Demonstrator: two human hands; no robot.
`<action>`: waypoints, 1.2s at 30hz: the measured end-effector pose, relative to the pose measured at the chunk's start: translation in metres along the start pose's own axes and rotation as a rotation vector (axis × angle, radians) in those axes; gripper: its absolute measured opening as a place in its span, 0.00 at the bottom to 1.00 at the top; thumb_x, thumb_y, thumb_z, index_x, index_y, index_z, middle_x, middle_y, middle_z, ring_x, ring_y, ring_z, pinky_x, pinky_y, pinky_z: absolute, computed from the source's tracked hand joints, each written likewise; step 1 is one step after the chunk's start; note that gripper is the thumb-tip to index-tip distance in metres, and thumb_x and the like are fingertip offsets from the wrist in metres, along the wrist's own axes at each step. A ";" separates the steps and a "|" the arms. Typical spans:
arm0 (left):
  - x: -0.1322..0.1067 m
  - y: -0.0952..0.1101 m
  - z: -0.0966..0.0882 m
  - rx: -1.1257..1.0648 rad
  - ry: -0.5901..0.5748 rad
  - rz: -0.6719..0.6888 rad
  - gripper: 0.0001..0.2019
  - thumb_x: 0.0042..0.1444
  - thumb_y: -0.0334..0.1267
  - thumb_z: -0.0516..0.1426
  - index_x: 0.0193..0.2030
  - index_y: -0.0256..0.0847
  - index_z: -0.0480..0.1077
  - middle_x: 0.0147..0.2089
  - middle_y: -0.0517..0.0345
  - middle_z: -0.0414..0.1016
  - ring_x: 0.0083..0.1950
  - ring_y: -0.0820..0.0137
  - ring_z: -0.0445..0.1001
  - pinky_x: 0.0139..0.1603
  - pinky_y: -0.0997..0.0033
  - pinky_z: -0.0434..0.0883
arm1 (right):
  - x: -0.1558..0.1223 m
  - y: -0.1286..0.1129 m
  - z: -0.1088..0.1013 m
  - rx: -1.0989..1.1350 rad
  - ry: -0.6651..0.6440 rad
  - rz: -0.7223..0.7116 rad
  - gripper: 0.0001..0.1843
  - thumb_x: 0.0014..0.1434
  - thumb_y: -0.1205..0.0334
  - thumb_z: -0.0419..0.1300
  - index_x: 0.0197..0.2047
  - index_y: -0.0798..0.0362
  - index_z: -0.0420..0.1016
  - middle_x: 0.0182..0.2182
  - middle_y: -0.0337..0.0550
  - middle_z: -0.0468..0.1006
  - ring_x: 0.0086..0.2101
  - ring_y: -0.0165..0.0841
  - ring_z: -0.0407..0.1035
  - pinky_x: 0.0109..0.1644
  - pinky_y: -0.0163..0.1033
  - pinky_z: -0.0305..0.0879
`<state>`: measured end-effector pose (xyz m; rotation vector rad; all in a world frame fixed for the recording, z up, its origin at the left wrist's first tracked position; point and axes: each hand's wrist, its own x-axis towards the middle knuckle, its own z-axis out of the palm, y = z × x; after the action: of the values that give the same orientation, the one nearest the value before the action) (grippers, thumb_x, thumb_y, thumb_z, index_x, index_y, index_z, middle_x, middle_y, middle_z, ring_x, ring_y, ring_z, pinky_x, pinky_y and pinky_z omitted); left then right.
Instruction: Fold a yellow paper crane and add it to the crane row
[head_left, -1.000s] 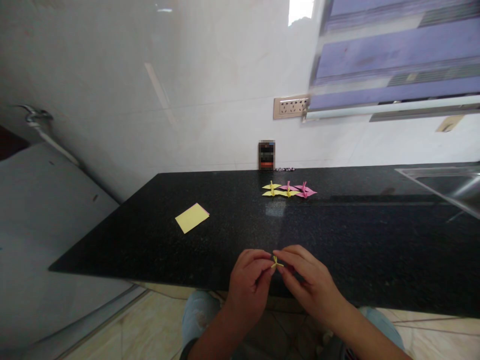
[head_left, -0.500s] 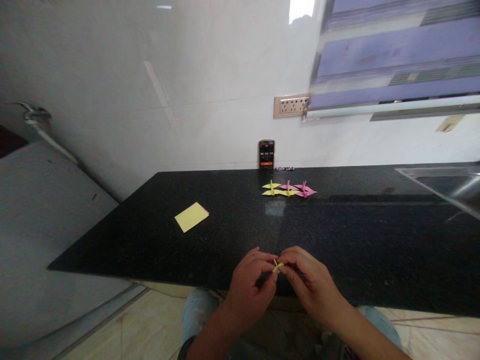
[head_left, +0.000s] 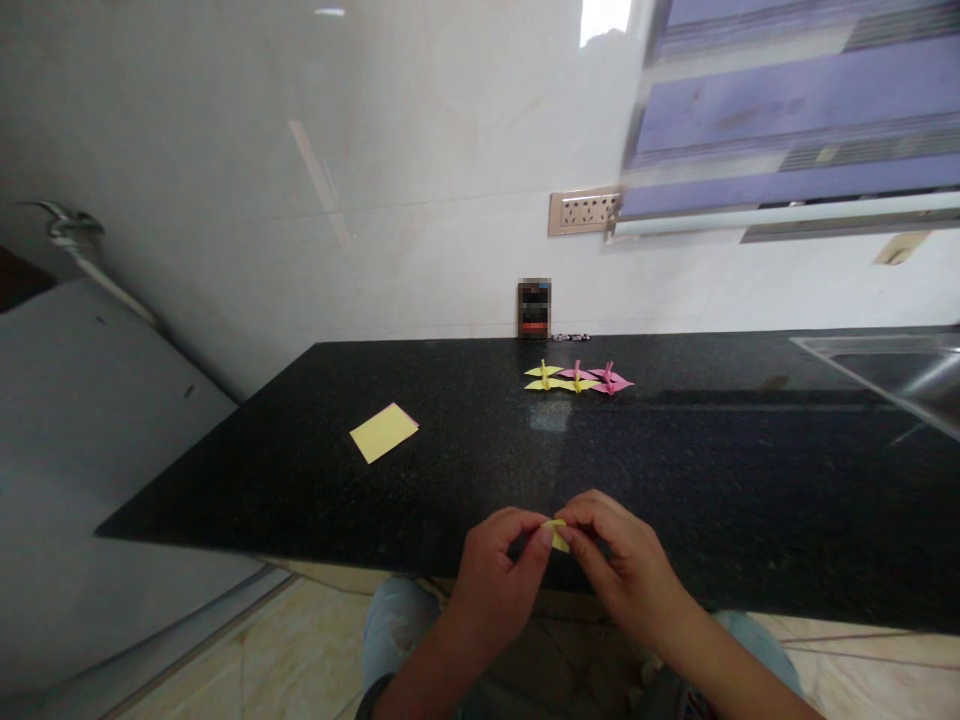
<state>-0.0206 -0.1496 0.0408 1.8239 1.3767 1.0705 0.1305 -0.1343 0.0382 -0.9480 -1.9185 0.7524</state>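
Note:
Between my two hands, just above the front edge of the dark counter, is a small folded piece of yellow paper [head_left: 559,540]. My left hand [head_left: 501,562] pinches its left side between thumb and forefinger. On the other side, my right hand [head_left: 619,556] pinches it too, fingers curled behind. The fingertips hide part of the folds. Farther back on the counter stand several folded paper cranes, yellow ones [head_left: 544,378] on the left and pink ones [head_left: 610,380] on the right, set close together in two rows.
A stack of square paper [head_left: 384,432], yellow on top with a pink edge, lies left on the black counter [head_left: 247,460]. A phone [head_left: 534,309] leans against the wall beside a small patterned strip [head_left: 571,338]. A metal sink [head_left: 900,375] is at the right.
The yellow paper has turned in my fingers and now shows a flatter face pointing down. My left fingers have curled in, with the thumb higher. The cranes and stack stay put.

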 end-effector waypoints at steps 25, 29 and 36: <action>0.005 -0.009 0.017 -0.557 0.073 -0.303 0.13 0.52 0.40 0.51 0.20 0.36 0.62 0.19 0.61 0.63 0.24 0.75 0.61 0.28 0.75 0.59 | 0.008 0.013 0.019 0.709 -0.095 0.600 0.15 0.52 0.52 0.56 0.25 0.56 0.64 0.18 0.37 0.69 0.14 0.20 0.53 0.15 0.27 0.49; 0.007 -0.011 0.017 -0.546 0.176 -0.326 0.12 0.51 0.40 0.52 0.22 0.36 0.64 0.20 0.62 0.63 0.25 0.74 0.61 0.29 0.75 0.60 | 0.003 0.015 0.019 0.560 -0.107 0.599 0.16 0.52 0.51 0.54 0.24 0.56 0.64 0.15 0.32 0.63 0.13 0.20 0.50 0.15 0.27 0.48; 0.008 -0.017 0.016 -0.600 0.099 -0.356 0.13 0.50 0.44 0.53 0.24 0.35 0.67 0.21 0.61 0.64 0.25 0.75 0.61 0.28 0.75 0.60 | 0.002 0.014 0.012 0.320 -0.110 0.462 0.15 0.52 0.55 0.55 0.20 0.55 0.63 0.15 0.33 0.61 0.18 0.23 0.52 0.19 0.29 0.47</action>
<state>-0.0132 -0.1374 0.0210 1.0642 1.2014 1.2219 0.1239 -0.1271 0.0219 -1.1754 -1.6132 1.3599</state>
